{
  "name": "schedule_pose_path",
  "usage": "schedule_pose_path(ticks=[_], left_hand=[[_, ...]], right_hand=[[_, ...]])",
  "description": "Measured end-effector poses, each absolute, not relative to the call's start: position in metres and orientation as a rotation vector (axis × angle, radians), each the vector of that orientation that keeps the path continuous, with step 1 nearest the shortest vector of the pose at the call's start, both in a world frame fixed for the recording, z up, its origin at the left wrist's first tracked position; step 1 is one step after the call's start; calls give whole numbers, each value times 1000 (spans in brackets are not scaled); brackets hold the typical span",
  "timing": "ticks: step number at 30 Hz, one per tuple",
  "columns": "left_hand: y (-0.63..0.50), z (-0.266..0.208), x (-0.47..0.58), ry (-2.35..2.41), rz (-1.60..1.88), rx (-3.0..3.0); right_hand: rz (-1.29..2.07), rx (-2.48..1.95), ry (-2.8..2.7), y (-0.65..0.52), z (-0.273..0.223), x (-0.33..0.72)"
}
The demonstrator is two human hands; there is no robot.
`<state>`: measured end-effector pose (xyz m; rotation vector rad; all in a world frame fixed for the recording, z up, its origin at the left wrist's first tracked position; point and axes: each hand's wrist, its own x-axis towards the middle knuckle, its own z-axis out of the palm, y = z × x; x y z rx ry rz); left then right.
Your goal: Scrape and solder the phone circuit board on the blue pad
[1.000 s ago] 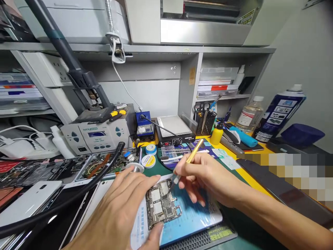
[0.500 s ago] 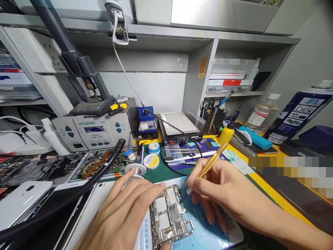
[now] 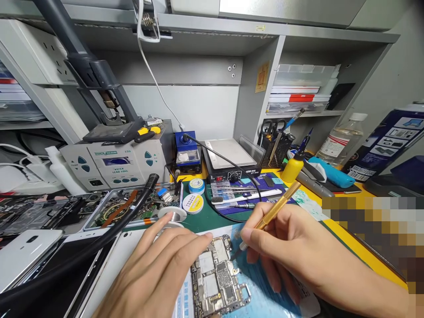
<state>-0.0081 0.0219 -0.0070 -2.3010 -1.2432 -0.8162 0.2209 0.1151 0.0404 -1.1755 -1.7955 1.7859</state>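
The right hand [image 3: 288, 247], pinching a gold pen-like tool [image 3: 280, 204], has shifted its tip off the circuit board [image 3: 225, 277], at six o'clock beside the spread left hand [image 3: 155, 269], to the board's two-o'clock edge, seemingly breaking contact.

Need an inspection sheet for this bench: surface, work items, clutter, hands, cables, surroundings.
Surface: green mat over yellow top.
Work items: circuit board on blue-and-white pad; gold tool.
Clutter: phones at left; tins and brush beyond the pad.
Hands: left hand at board's left edge; right hand grips gold tool, tip contact unclear.
Cables: black hose crosses phones; black cord loops on mat.
Surroundings: shelves behind; bottles at right.
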Motion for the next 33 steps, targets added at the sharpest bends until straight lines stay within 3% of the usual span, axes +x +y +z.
schedule_pose_path(ticks=[33], left_hand=[[16,4,3,-1403,-856,-2322]], right_hand=[[1672,-1237,-1927,110,39,223]])
